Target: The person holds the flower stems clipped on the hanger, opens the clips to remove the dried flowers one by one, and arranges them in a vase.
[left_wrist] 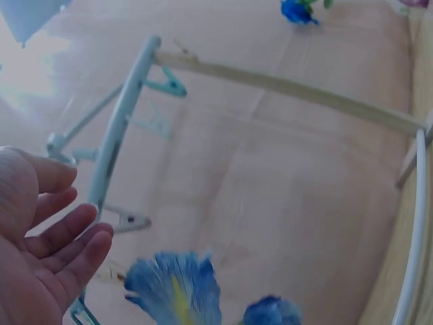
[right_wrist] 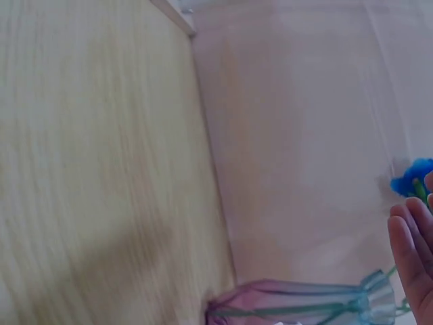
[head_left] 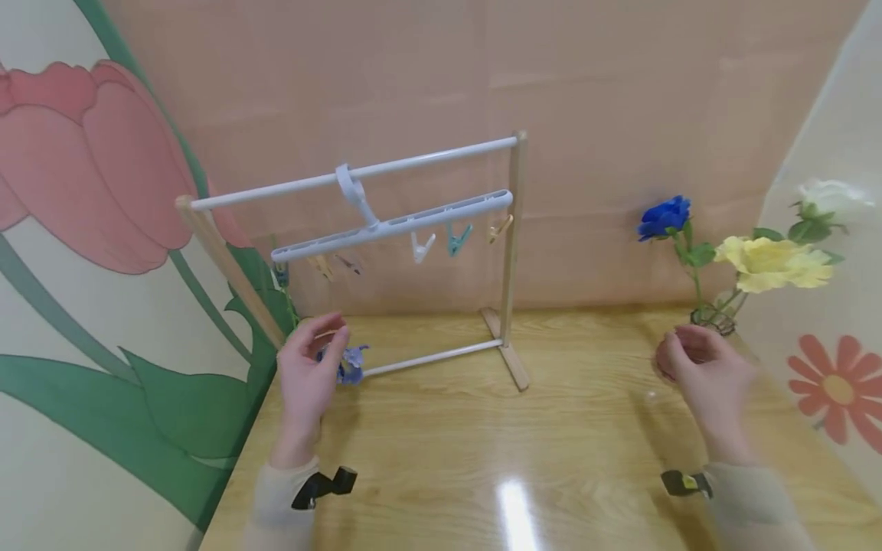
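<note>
Both hands are lifted over the wooden table. My left hand [head_left: 308,375], fingers loosely bent and holding nothing, is beside a blue-purple flower [head_left: 354,363] at the left leg of a drying-rack stand. In the left wrist view this blue flower [left_wrist: 166,288] appears below the fingertips. A pale blue clip hanger [head_left: 413,224] hangs by its hook from the stand's white bar [head_left: 427,159]. Nearest to my right hand [head_left: 713,375] is a tinted clear vase [right_wrist: 291,301], partly hidden behind that hand in the head view. The right fingers look fairly straight, with nothing seen between them.
Several clothespins, including a white one [head_left: 422,248] and a teal one [head_left: 458,240], hang under the hanger. Blue [head_left: 664,217], yellow [head_left: 775,262] and white [head_left: 830,197] flowers rise from the vase. A wooden foot [head_left: 513,363] of the stand rests on the table [head_left: 579,436].
</note>
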The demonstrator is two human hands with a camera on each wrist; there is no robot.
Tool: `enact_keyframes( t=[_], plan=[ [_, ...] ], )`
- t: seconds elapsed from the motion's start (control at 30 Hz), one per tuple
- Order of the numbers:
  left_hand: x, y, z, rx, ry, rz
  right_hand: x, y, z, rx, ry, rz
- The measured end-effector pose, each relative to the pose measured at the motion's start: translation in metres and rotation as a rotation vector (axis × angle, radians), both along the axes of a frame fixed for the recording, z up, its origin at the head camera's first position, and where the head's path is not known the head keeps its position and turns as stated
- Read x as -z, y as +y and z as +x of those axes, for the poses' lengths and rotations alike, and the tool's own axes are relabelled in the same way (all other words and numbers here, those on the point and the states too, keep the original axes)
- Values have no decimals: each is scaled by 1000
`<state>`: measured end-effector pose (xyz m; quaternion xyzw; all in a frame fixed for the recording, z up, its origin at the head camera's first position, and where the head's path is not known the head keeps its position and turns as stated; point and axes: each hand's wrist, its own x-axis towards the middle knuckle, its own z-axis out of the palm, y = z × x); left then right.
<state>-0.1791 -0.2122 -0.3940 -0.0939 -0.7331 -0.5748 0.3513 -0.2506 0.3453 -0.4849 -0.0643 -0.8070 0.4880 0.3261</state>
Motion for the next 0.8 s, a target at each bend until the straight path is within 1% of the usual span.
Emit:
enact_keyframes(
  t=[0.1,0.2,0.23,0.4,0.53,0.67,0.8],
  plan=[
    [-2,-10,-13,-62,-96,49,5,-8,2,-17,36,41],
    [1,-20,-24,-99,-176,99,9,-17,3,-14,77,109],
    [2,-23,-27,-109,-198,103,10,-19,4,-19,92,125],
    [5,-32,-42,-116,-264,76,13,-28,8,-51,130,163],
    [11,-38,-54,-120,-315,71,13,-32,11,-90,134,173],
    [14,-40,-59,-142,-373,84,15,-34,14,-108,130,175],
    [17,-40,-61,-119,-378,112,18,-35,16,-110,127,173]
  ],
)
